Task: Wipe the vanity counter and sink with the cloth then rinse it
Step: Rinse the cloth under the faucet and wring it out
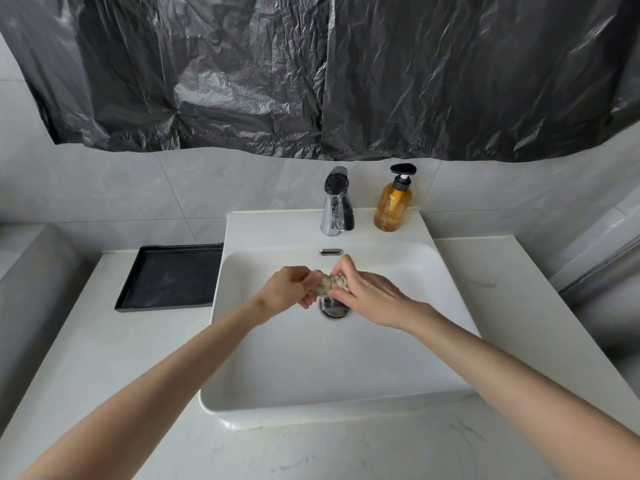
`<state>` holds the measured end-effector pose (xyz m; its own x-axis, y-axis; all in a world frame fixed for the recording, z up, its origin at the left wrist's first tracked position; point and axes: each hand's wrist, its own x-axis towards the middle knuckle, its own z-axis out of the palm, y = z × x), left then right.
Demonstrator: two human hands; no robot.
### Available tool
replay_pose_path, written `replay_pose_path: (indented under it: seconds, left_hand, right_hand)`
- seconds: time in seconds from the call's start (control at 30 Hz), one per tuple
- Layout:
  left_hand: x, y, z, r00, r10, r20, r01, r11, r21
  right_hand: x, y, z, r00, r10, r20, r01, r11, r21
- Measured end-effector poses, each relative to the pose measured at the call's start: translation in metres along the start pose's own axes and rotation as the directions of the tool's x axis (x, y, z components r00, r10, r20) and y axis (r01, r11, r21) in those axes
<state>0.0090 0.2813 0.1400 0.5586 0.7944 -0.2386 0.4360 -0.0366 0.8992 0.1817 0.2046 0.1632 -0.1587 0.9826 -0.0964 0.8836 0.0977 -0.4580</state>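
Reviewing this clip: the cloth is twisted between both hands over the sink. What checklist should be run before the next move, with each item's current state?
1. Both ends of the cloth gripped, by left hand and right hand: ok.
2. Cloth held over the sink, above the drain, so drips land inside: ok.
3. Tap off while wringing: ok, no stream visible.
4. Cloth wrung out enough: cannot tell.
5. Soap bottle upright and apart from the hands: ok.
6. Counter wiped clean: cannot tell; faint marks show on its right side.
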Motion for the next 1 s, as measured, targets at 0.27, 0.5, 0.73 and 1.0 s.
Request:
replay_pose_path:
  seconds: [0.27, 0.5, 0.73, 1.0]
  left_hand:
    - [0.005, 0.011, -0.005, 0.948, -0.292, 0.128, 0.317, 0.907, -0.276]
    - [0.001, 0.016, -0.012, 0.903, -0.388, 0.183, 0.429, 0.822, -0.374]
    - [-0.013, 0.002, -0.003, 0.988, 0.129, -0.086, -0.125, 0.991, 0.046]
    - [-0.014, 0.004, -0.010, 0.892, 0.452, 0.007, -0.433, 0.848, 0.307]
  right_hand:
    - [-0.001, 0.006, 0.011, 0.971, -0.239, -0.017, 0.186, 0.795, -0.577]
    - [-0.002, 0.003, 0.015, 0.988, -0.069, -0.138, 0.057, 0.994, -0.094]
    - [0.008, 0.009, -0.001, 0.974, 0.190, 0.125, -0.214, 0.579, 0.786]
    - [0.004, 0.011, -0.016, 0.885, -0.019, 0.465, -0.436, 0.318, 0.842]
